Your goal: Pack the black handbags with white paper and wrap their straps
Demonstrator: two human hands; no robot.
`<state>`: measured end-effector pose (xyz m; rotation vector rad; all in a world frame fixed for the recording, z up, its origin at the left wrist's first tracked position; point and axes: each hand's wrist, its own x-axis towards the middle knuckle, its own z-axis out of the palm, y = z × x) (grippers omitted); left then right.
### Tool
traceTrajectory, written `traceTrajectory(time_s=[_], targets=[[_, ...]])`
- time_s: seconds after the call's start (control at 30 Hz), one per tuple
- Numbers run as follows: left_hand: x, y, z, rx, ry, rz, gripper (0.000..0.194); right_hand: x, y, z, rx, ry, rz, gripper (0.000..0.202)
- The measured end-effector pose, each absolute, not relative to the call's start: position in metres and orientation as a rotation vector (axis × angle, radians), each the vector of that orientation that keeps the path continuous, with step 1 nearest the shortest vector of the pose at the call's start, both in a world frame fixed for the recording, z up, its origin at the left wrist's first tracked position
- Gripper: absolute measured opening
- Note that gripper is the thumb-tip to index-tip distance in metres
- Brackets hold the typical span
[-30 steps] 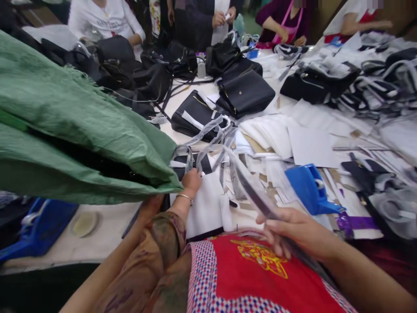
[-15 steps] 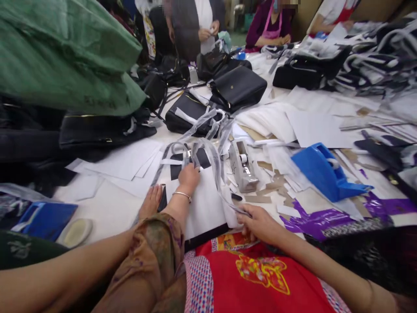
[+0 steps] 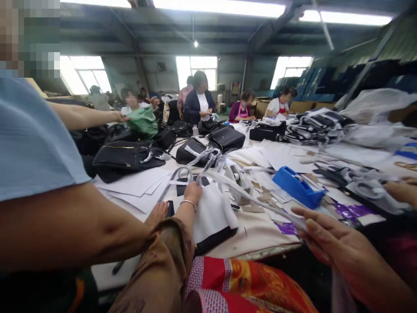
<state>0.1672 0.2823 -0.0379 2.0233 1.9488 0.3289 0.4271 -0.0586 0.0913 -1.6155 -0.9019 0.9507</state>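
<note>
A black bag [image 3: 216,241] lies on the table in front of me, its face mostly under a white sheet [image 3: 211,208]. At its top edge, my left hand [image 3: 193,193], with a bracelet at the wrist, is closed on the bag by the base of its straps; the fingertips are hidden. My right hand [image 3: 335,239] is out to the right, pinching a strap wrapped in clear film [image 3: 250,195] between thumb and fingers. The strap runs taut from the bag's top to that hand. A co-worker's hand [image 3: 158,213] rests by the bag's left side.
A grey tape dispenser [image 3: 237,180] stands just right of the bag, a blue tape dispenser [image 3: 298,187] farther right. White sheets [image 3: 140,184] lie left. Black bags [image 3: 226,141] sit behind. A co-worker in light blue [image 3: 35,139] stands close left, reaching to a green sack [image 3: 143,121].
My right hand has pulled the strap away to the right and towards me, stretching it out. My left hand stays on the bag. The view has tilted up, and the green sack is lower and farther off.
</note>
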Motion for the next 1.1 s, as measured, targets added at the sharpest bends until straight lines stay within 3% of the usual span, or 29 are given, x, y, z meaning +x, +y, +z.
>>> traceTrajectory(time_s=[0.13, 0.3, 0.53, 0.63, 0.73, 0.87, 1.1], targets=[[0.163, 0.276, -0.035, 2.030, 1.902, 0.369, 0.031, 0.422, -0.095, 0.085, -1.582, -0.787, 1.227, 0.076], [0.161, 0.271, -0.034, 2.038, 1.867, 0.394, 0.031, 0.405, -0.111, 0.077, -1.621, -1.168, 1.497, 0.053], [0.163, 0.268, -0.031, 2.036, 1.865, 0.424, 0.032, 0.385, -0.084, 0.023, -1.684, -1.788, 1.597, 0.051], [0.164, 0.271, -0.035, 2.033, 1.878, 0.437, 0.031, 0.364, -0.055, 0.008, -1.742, -1.950, 1.435, 0.040], [0.164, 0.274, -0.040, 2.029, 1.898, 0.423, 0.032, 0.345, -0.019, 0.002, -1.784, -1.932, 1.259, 0.038], [0.162, 0.278, -0.046, 2.011, 1.956, 0.386, 0.035, 0.323, 0.021, -0.009, -1.608, -1.824, 1.310, 0.035], [0.166, 0.286, -0.055, 2.049, 1.931, 0.365, 0.035, 0.315, 0.026, -0.036, -1.379, -1.342, 1.734, 0.027]])
